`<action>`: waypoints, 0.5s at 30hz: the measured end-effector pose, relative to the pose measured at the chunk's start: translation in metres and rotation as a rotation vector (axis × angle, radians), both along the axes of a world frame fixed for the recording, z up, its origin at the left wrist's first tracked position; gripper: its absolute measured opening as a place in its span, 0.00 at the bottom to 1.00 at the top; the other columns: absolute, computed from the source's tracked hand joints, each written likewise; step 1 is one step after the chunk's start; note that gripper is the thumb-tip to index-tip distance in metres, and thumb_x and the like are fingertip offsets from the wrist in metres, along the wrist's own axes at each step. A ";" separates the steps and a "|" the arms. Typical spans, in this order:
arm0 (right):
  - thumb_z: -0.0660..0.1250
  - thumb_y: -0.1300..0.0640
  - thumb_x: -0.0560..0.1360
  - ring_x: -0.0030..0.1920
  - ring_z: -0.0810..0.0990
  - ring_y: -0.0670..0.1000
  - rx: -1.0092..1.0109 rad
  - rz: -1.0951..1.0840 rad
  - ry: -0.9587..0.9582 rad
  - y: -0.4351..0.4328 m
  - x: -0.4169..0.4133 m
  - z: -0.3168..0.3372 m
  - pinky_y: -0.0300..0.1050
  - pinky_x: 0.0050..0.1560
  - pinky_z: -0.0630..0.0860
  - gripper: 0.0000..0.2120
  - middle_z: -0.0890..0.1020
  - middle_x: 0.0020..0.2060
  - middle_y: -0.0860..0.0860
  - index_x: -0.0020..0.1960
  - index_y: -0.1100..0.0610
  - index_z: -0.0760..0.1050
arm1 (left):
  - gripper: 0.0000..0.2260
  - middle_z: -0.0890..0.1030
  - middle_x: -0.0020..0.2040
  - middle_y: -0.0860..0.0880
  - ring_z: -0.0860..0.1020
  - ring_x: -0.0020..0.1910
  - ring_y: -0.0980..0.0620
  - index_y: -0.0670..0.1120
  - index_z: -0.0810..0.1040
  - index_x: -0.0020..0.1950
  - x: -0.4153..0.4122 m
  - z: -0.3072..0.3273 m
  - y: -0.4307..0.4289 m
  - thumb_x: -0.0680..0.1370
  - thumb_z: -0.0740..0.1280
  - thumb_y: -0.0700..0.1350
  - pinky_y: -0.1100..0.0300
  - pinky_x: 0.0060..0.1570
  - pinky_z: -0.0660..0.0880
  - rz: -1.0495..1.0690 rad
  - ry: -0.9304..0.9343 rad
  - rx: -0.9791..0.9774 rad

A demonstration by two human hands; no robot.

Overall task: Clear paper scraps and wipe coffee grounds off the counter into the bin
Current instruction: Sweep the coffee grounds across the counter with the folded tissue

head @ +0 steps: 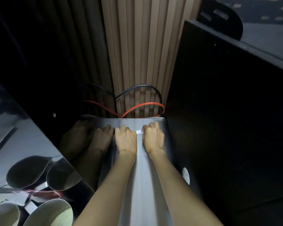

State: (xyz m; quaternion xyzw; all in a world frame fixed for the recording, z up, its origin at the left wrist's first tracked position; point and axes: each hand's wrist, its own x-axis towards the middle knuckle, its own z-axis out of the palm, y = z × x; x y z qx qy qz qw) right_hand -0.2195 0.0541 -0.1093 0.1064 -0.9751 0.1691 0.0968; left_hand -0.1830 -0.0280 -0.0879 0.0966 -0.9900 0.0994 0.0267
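Both of your hands reach to the far end of the narrow grey worktop [142,176]. A small white paper scrap [139,132] lies between them, its long axis running across from your left hand [126,139] to your right hand [153,137]. Each hand is curled, pinching one end of it. Dark walls crowd both sides and cables [142,106] hang past the far edge, so the open room is back toward you.
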 end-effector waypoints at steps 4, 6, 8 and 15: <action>0.57 0.63 0.77 0.55 0.73 0.56 -0.053 -0.036 -0.029 0.006 0.024 -0.001 0.47 0.44 0.74 0.12 0.78 0.51 0.56 0.55 0.58 0.77 | 0.13 0.78 0.57 0.47 0.71 0.61 0.47 0.45 0.77 0.57 0.026 -0.001 0.005 0.79 0.55 0.36 0.56 0.58 0.68 -0.041 -0.014 0.062; 0.56 0.62 0.78 0.55 0.73 0.56 -0.075 -0.062 -0.053 0.010 0.037 -0.001 0.47 0.43 0.73 0.12 0.78 0.50 0.56 0.54 0.58 0.77 | 0.14 0.78 0.56 0.46 0.71 0.60 0.47 0.44 0.78 0.55 0.039 -0.001 0.007 0.79 0.55 0.35 0.57 0.57 0.68 -0.045 -0.017 0.106; 0.57 0.62 0.77 0.55 0.72 0.56 -0.101 -0.087 -0.072 0.015 0.053 -0.001 0.48 0.44 0.72 0.11 0.78 0.49 0.56 0.53 0.57 0.77 | 0.14 0.78 0.56 0.46 0.71 0.60 0.47 0.44 0.78 0.55 0.053 0.001 0.011 0.78 0.55 0.35 0.57 0.57 0.69 -0.042 -0.026 0.127; 0.60 0.60 0.74 0.53 0.74 0.54 -0.147 -0.155 -0.089 0.034 0.108 -0.003 0.47 0.52 0.67 0.11 0.79 0.47 0.53 0.49 0.53 0.80 | 0.15 0.77 0.57 0.46 0.73 0.59 0.47 0.47 0.76 0.60 0.110 0.007 0.024 0.78 0.56 0.35 0.55 0.58 0.68 -0.058 -0.103 0.206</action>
